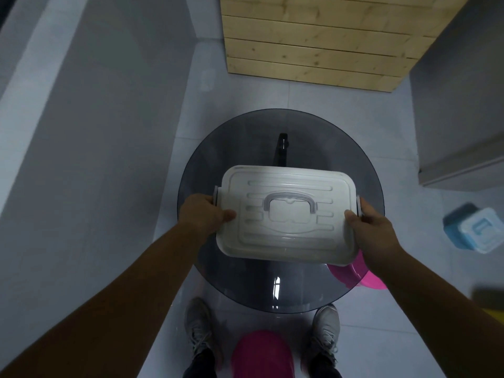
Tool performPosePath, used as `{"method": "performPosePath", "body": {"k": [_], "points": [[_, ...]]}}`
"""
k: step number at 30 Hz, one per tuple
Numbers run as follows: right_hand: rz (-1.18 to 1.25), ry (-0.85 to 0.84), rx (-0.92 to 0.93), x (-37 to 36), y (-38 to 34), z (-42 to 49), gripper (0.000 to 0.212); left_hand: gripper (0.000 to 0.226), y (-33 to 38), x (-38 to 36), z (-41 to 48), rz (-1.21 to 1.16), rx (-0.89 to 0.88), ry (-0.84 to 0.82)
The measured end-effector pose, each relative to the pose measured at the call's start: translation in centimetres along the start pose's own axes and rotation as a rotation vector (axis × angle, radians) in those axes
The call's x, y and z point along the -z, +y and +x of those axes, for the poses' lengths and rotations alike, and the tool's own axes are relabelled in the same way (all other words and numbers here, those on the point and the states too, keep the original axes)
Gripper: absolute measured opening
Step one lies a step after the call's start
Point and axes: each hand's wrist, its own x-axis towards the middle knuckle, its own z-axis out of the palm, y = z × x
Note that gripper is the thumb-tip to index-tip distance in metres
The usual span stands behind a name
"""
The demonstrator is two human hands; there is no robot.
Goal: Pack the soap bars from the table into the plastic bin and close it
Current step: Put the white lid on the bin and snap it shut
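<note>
A white plastic bin [286, 233] with its lid on sits over the round smoked-glass table [231, 148]. A grey carry handle [290, 201] lies flat in the middle of the lid. My left hand [203, 214] grips the bin's left end at the side latch, thumb on the lid. My right hand [373, 227] grips the right end the same way. I cannot tell whether the bin rests on the glass or is lifted. No soap bars are visible; the bin's contents are hidden by the lid.
A pink stool [357, 276] shows under the table's right edge, another pink stool [263, 356] between my shoes. A blue bin with a clear lid [474, 230] lies on the floor at right. A wooden slatted panel [327, 36] stands beyond the table.
</note>
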Motion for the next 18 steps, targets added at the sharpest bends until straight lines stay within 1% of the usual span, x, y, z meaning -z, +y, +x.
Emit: {"method": "performPosePath", "body": {"k": [4,8,11,14,18], "points": [[-0.023,0.016,-0.007,0.0,0.1,-0.1,0.044,0.047,0.2,0.1,0.0,0.144,-0.07,0.026],[-0.018,-0.003,0.006,0.0,0.2,-0.5,0.041,0.046,0.7,0.3,0.0,0.252,-0.104,0.013],[-0.011,-0.004,-0.014,-0.1,0.2,-0.3,0.045,0.047,0.9,0.3,0.0,0.283,-0.107,0.01],[-0.011,-0.003,-0.017,-0.1,0.3,-0.3,0.047,0.041,1.1,0.1,0.1,0.331,-0.123,0.031],[-0.021,0.0,-0.013,-0.2,0.3,0.2,0.046,0.037,1.1,0.3,0.3,0.274,-0.095,-0.012]]}}
